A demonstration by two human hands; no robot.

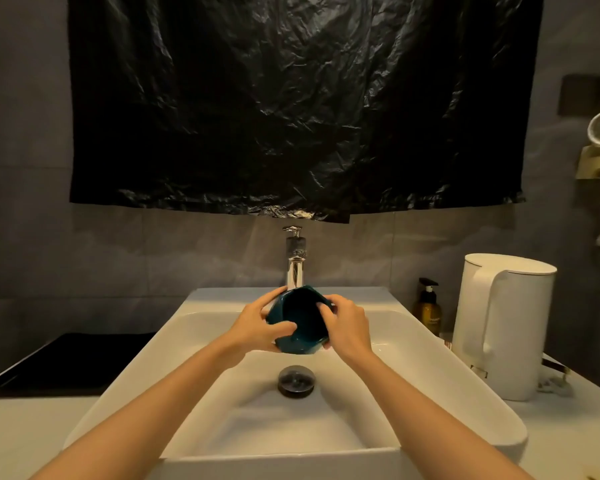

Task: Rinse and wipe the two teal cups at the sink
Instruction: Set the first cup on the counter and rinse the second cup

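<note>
Teal cup (pixel 300 317): faceted, glazed, angular rim, dark inside. Held in the air over the far half of the sink (pixel 125 386), just below the chrome faucet (pixel 295 268), mouth tilted toward the camera.

Left hand (pixel 253 323) grips the cup's left wall, thumb across the near rim and fingers (pixel 274 299) curled round the far side. Right hand (pixel 349 327) clasps the right wall, fingertips hooked over the rim into the bowl.

Sink is white, rectangular and smooth, with a round dark drain (pixel 296 381) at centre. In the dim light I cannot tell whether water is running.

On the bench (pixel 21 427), right: matte white kettle (pixel 503 327), with an amber pump bottle (pixel 429 308) beyond it. Left: flat black tray (pixel 66 365). Crinkled, glossy black plastic sheet (pixel 291 98) on the far wall.
</note>
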